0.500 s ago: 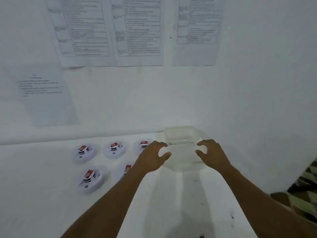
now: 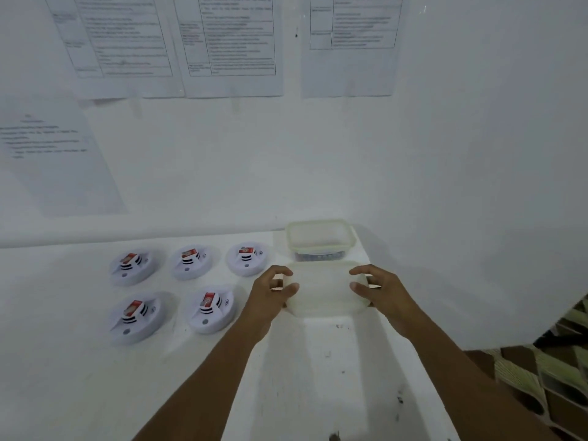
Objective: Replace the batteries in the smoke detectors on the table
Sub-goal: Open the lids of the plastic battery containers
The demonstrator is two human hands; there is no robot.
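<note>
the person is holding a pale plastic lid (image 2: 324,291) by its two short ends. the left hand (image 2: 270,292) is curling its fingers and thumb round the left end, and the right hand (image 2: 380,291) is pinching the right end the same way, so both hands are clamped on it. the lid is sitting low over the table (image 2: 79,377), just on the near side of the container (image 2: 318,250); whether it is touching the surface i cannot tell.

the container is standing open at the far right of the table, close to the wall. dark pieces (image 2: 319,256) are lying along its bottom, likely the spare batteries, though they are too small to be sure.

five smoke detectors are lying to the left, well apart from the hands: three in the far row (image 2: 135,265) (image 2: 192,261) (image 2: 248,255) and two in the near row (image 2: 136,316) (image 2: 211,308). each one is lying open side up with a red-and-white battery (image 2: 209,299) showing in its middle. whether those are old or new i cannot tell.

judging from this, the job is only starting: the supply box is getting opened, no detector is being handled, and all five swaps are looking undone. printed sheets (image 2: 232,43) are hanging on the wall beyond.
</note>
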